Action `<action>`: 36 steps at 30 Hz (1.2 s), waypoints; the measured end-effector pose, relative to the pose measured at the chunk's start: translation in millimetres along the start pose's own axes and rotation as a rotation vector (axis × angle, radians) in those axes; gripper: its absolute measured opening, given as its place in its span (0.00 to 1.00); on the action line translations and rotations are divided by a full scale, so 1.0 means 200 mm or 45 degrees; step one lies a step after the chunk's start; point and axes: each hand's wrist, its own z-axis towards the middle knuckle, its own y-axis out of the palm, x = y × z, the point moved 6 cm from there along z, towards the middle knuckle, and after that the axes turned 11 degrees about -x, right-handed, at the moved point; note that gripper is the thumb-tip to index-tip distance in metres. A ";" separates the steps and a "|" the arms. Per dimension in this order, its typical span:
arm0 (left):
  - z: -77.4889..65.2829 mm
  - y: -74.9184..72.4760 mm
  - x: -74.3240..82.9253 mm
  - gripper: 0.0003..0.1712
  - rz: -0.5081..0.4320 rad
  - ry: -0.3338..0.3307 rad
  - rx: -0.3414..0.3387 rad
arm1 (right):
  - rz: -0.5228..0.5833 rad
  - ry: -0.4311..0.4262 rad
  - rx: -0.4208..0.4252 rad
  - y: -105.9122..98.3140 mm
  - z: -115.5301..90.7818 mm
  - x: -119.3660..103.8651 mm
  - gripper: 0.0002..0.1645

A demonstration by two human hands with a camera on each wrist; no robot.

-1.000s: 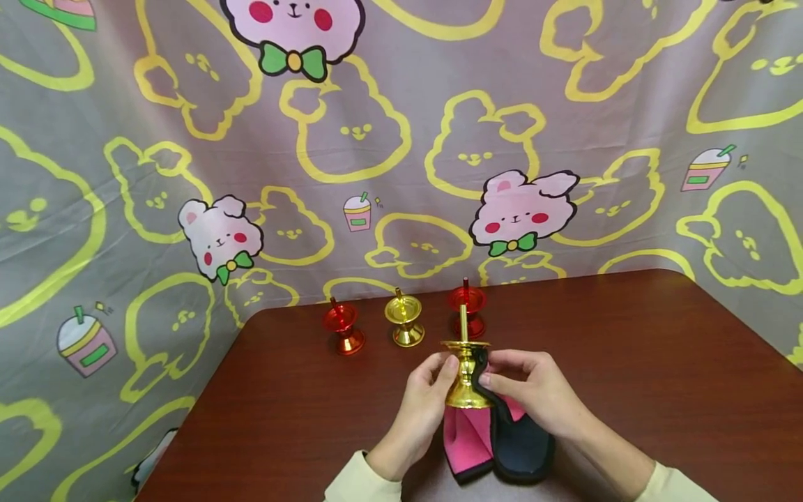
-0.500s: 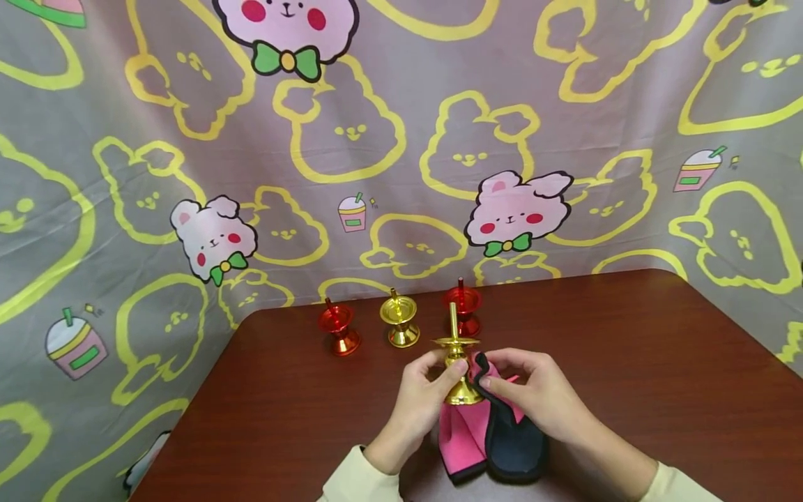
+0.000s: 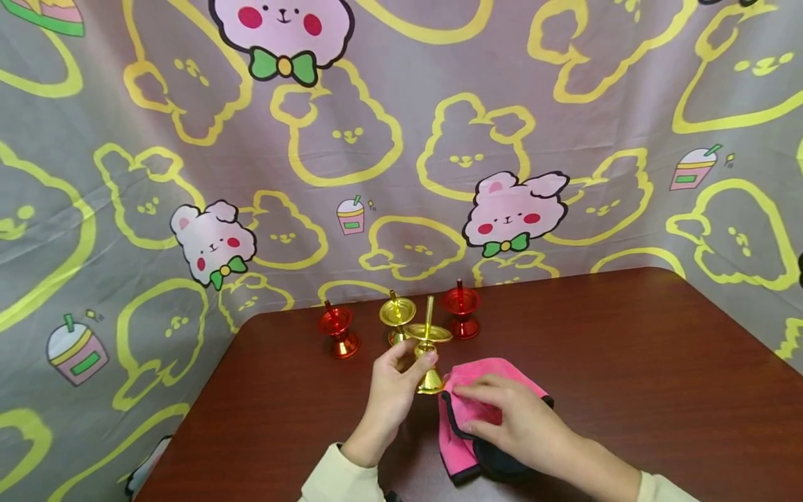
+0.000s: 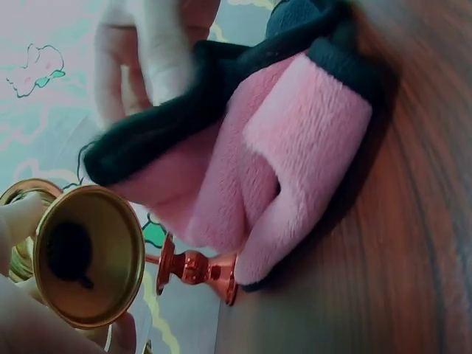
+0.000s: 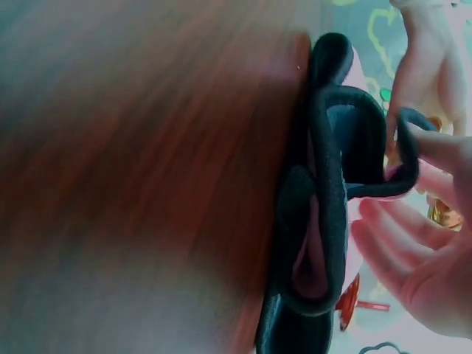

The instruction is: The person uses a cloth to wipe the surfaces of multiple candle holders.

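Observation:
In the head view my left hand [image 3: 387, 394] grips a gold candle holder [image 3: 430, 381] by its stem, off the table with its spike pointing up. The left wrist view looks into the hollow underside of that holder [image 4: 122, 258], where a dark round spot shows. My right hand [image 3: 527, 422] pinches the edge of a pink cloth [image 3: 492, 368] with black trim. In the right wrist view the black-trimmed cloth [image 5: 335, 192] stands in folds beside the right fingers. The holder's base is close to the cloth; whether they touch is hard to tell.
Toward the back of the brown table [image 3: 608, 335] stand a red candle holder [image 3: 339, 324], a second gold candle holder [image 3: 396, 312] partly hidden by the held one, and another red candle holder [image 3: 461, 305]. A patterned curtain [image 3: 401, 160] hangs behind the table.
My left hand has drawn the gold holder left, away from between the cloth folds. The right hand has lowered slightly, and the cloth's pink side has spread out behind it.

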 end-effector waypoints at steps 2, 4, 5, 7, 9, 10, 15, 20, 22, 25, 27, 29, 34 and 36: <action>0.00 -0.01 0.00 0.18 -0.009 0.005 0.024 | -0.094 0.019 -0.109 0.03 -0.01 -0.01 0.25; 0.01 -0.02 0.00 0.18 -0.026 0.006 0.038 | -0.172 0.032 -0.198 0.05 -0.01 -0.01 0.23; 0.01 -0.01 0.00 0.18 -0.031 0.005 0.042 | -0.199 0.041 -0.236 0.06 -0.01 -0.01 0.23; 0.01 -0.01 -0.01 0.18 -0.037 0.008 0.050 | -0.238 0.053 -0.272 0.07 -0.02 0.00 0.22; 0.02 0.01 -0.01 0.18 -0.048 0.014 0.057 | -0.263 0.068 -0.280 0.06 -0.02 0.01 0.21; 0.02 0.02 -0.02 0.18 -0.052 0.018 0.060 | -0.269 0.081 -0.285 0.06 -0.03 0.02 0.21; 0.05 0.07 -0.03 0.17 -0.047 0.044 0.062 | -0.323 0.141 -0.269 0.01 -0.07 0.08 0.21; 0.08 0.14 -0.05 0.14 -0.037 0.057 0.063 | -0.365 0.266 -0.262 -0.10 -0.14 0.20 0.21; 0.10 0.17 -0.07 0.14 -0.042 0.059 0.063 | -0.414 0.307 -0.235 -0.15 -0.18 0.25 0.22; 0.12 0.23 -0.08 0.14 -0.061 0.055 0.049 | -0.487 0.337 -0.163 -0.22 -0.23 0.32 0.23; 0.14 0.27 -0.10 0.13 -0.073 0.051 0.042 | -0.527 0.342 -0.124 -0.26 -0.25 0.37 0.23; 0.16 0.30 -0.11 0.12 -0.078 0.056 0.039 | -0.539 0.348 -0.098 -0.30 -0.27 0.41 0.23; 0.22 0.40 -0.14 0.11 -0.076 0.091 0.034 | -0.559 0.384 -0.073 -0.39 -0.31 0.51 0.23; 0.26 0.46 -0.15 0.13 -0.081 0.101 0.021 | -0.553 0.416 -0.078 -0.43 -0.33 0.56 0.23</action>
